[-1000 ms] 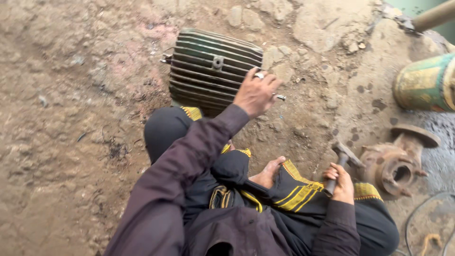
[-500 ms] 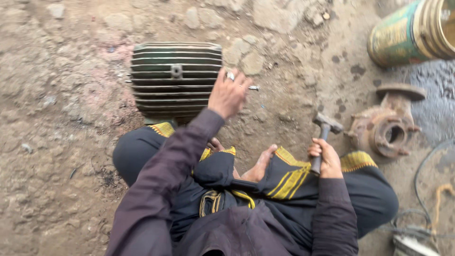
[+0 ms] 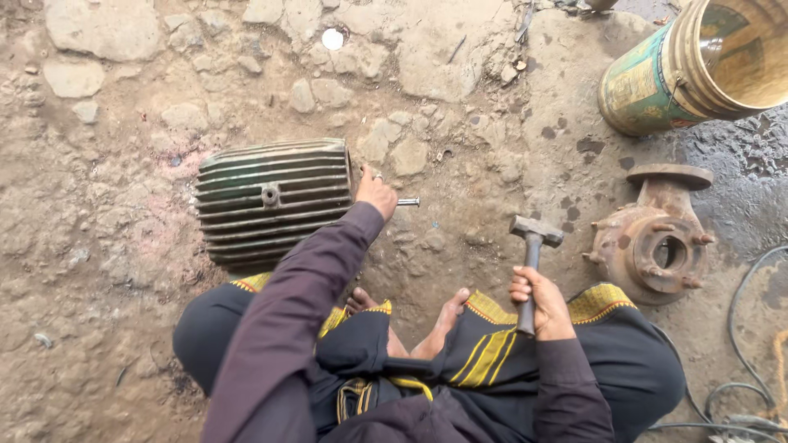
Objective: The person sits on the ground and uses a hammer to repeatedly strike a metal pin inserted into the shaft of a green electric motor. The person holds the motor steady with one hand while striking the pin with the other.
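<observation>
A dark green finned motor housing (image 3: 267,201) lies on its side on the stony dirt in front of my crossed legs. My left hand (image 3: 375,193) rests at its right end and grips a short steel rod (image 3: 408,202) that sticks out to the right. My right hand (image 3: 539,299) is closed on the handle of a hammer (image 3: 533,246), held upright above my right knee, its head pointing away from me. My bare feet (image 3: 439,324) show between my knees.
A rusty pump casing (image 3: 657,238) with a flange sits to the right of the hammer. A large tin drum (image 3: 698,61) lies at the top right. Cables (image 3: 739,385) trail along the right edge. Embedded stones cover the ground.
The view has shifted, so the housing sits further left and lower. My right hand has lifted the hammer a little higher and more upright. My left hand stays at the housing's right end.
</observation>
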